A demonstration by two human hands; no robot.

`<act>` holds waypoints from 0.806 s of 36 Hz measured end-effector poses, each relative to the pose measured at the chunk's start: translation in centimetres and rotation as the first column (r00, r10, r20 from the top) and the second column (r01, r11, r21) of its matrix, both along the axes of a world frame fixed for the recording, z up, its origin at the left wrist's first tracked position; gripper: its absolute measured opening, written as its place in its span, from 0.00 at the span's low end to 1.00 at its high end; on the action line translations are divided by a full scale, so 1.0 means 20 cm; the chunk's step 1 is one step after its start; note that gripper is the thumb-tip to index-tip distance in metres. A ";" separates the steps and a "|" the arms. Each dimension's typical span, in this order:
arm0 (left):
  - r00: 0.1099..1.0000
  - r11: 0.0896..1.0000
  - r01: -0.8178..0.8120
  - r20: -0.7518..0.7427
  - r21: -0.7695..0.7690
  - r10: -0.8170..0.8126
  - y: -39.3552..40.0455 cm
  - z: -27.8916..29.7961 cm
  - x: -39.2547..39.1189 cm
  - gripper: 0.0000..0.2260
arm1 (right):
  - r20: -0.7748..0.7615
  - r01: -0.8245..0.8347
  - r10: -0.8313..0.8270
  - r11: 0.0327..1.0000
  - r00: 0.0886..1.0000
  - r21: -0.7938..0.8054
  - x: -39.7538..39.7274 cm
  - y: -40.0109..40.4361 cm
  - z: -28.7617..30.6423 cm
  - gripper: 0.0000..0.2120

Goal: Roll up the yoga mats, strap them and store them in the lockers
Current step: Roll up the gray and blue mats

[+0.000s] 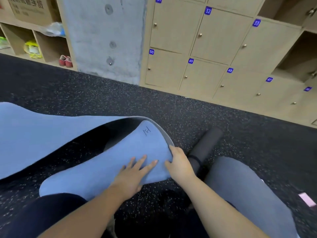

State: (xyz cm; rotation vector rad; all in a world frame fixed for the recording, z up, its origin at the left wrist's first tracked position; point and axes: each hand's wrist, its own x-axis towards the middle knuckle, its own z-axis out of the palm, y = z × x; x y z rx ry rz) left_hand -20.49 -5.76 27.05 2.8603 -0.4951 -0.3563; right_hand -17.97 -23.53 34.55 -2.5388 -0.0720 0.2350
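Note:
A blue yoga mat lies on the dark speckled floor, its near end folded back over itself in a loose curl. My left hand presses flat on that folded end with straight fingers. My right hand grips the mat's right edge, fingers curled round it. Just right of my hands lies a dark grey rolled mat with a black strap round it. A grey mat lies unrolled at the lower right.
Wooden lockers with blue number tags line the far wall, doors closed; open compartments show at the right. A concrete pillar stands left of them. Open shelves hold bags and red shoes. A pink object lies at the right.

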 end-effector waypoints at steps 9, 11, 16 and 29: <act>0.941 0.994 -0.105 0.320 -0.023 0.107 0.20 -0.12 0.12 0.31 | -0.041 -0.054 0.047 0.983 0.998 -0.177 0.04 -0.08 -0.09 0.32; 0.915 0.980 -0.198 0.353 -0.021 0.193 0.26 -0.11 0.14 0.38 | -0.046 -0.041 0.032 0.981 0.998 -0.189 0.05 -0.07 -0.10 0.32; 0.871 0.912 -0.407 0.281 -0.051 0.404 0.39 -0.04 0.18 0.31 | -0.032 -0.020 0.013 0.980 0.999 -0.198 0.08 -0.05 -0.12 0.33; 0.832 0.827 -0.555 0.079 0.087 0.549 0.73 -0.05 0.30 0.27 | 0.012 0.045 -0.043 0.952 0.999 -0.303 0.08 0.01 -0.17 0.32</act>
